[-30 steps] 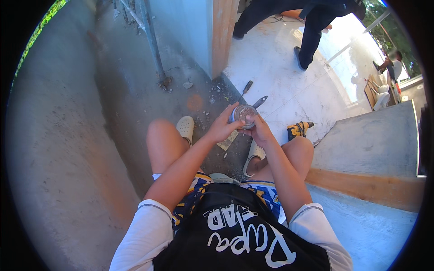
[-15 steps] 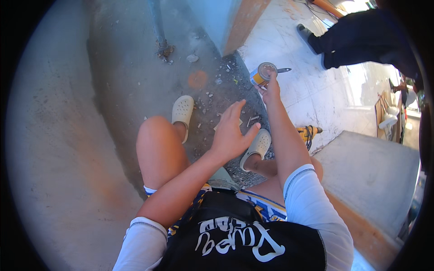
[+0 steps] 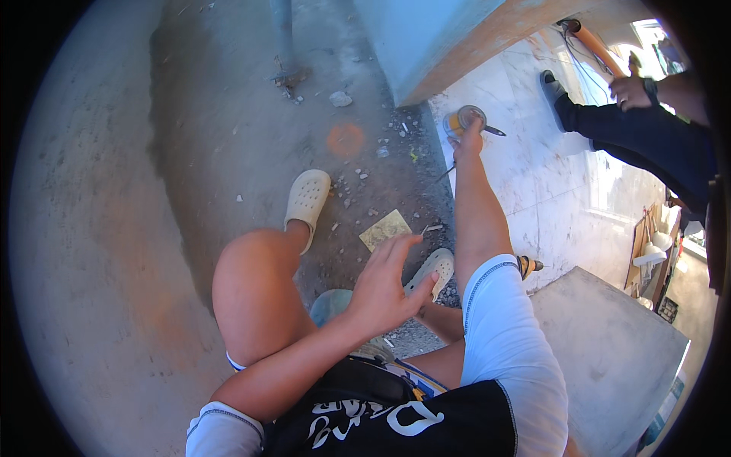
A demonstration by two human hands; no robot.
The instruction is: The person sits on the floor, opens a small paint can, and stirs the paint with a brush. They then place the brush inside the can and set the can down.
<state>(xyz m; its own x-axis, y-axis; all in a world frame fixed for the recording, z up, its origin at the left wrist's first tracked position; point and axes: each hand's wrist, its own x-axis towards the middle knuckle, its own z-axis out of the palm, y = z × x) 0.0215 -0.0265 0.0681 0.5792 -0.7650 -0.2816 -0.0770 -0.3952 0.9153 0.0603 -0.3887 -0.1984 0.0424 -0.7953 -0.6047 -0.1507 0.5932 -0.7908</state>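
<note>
At the end of my outstretched right arm, my right hand [image 3: 468, 142] grips a small round tin can [image 3: 454, 123] with a yellow and white label. A dark brush handle [image 3: 495, 131] juts out on the can's right side. Below the same hand shows a thin dark stick [image 3: 445, 174]; whether my fingers hold it I cannot tell. My left hand [image 3: 383, 283] hangs in the air before my body, fingers apart, holding nothing. Just beyond it a yellowish square sheet [image 3: 384, 230] lies on the rubble-strewn ground.
A pillar [image 3: 403, 61] stands ahead, beside pale floor tiles [image 3: 544, 164]. Another person's dark-trousered leg [image 3: 632, 126] and hand [image 3: 631, 93] are at the right. Partly behind my right arm lies a yellow power tool [image 3: 529, 266]. A grey slab [image 3: 609, 354] sits at the near right.
My view has shifted, and more of the square sheet shows beyond my left hand. The can stays in my right hand. The other person's hand has come into view.
</note>
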